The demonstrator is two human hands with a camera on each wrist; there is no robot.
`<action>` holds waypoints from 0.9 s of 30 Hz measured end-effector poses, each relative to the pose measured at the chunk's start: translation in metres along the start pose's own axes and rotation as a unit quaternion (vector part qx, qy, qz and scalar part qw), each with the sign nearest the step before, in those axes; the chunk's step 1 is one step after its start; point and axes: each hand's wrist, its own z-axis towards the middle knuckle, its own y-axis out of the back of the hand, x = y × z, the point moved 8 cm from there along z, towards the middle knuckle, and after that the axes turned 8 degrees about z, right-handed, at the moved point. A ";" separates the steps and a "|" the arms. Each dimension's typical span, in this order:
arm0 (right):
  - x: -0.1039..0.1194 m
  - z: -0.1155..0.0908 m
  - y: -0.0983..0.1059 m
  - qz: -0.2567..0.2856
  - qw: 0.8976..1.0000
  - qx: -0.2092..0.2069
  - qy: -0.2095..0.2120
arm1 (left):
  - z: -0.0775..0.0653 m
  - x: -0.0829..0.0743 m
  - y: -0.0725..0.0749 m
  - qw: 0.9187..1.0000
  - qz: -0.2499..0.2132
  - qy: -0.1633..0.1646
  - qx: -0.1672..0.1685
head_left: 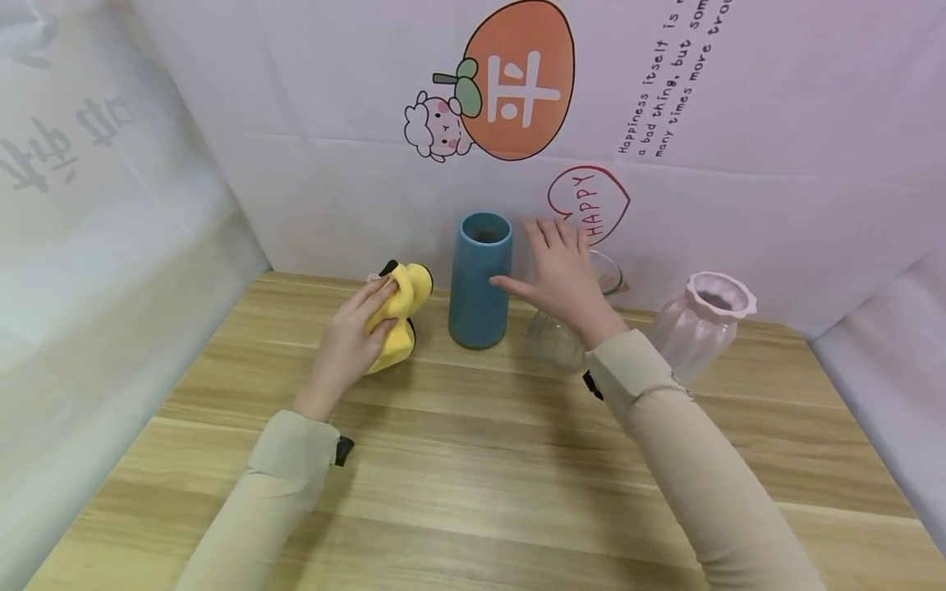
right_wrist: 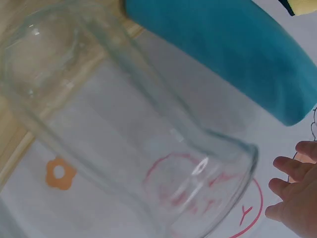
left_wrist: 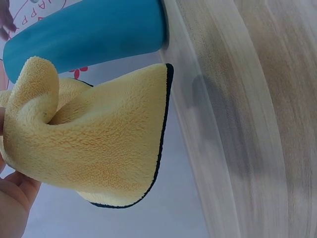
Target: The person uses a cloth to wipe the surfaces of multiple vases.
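My left hand (head_left: 347,341) grips a bunched yellow cloth (head_left: 397,324) with dark edging. In the left wrist view the cloth (left_wrist: 99,134) hangs in folds from the fingers, above the wooden table. Just right of it stands a blue vase (head_left: 480,283), upright with its mouth up. My right hand (head_left: 565,275) is at the vase's upper right, fingers spread and thumb pointing toward its side, holding nothing. A clear glass vase (right_wrist: 133,124) stands behind and below the right hand and forearm, which partly cover it in the head view.
A pale pink vase (head_left: 695,324) with a scalloped rim stands at the right, partly behind the right sleeve. White printed cloth (head_left: 332,197) hangs close behind the vases and along both sides. The wooden table (head_left: 458,484) reaches toward the front.
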 end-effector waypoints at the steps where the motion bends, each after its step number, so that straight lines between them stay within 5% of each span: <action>1: 0.003 0.002 0.000 -0.002 1.000 -0.002 0.000 | 0.000 0.000 0.000 1.000 -0.001 0.001 0.000; 10: 0.021 0.020 -0.008 -0.015 1.000 -0.004 -0.018 | -0.002 0.002 -0.001 1.000 0.002 0.005 0.004; 27: 0.021 0.034 -0.026 -0.011 0.999 0.009 -0.051 | -0.002 0.003 -0.005 1.000 0.007 0.012 0.013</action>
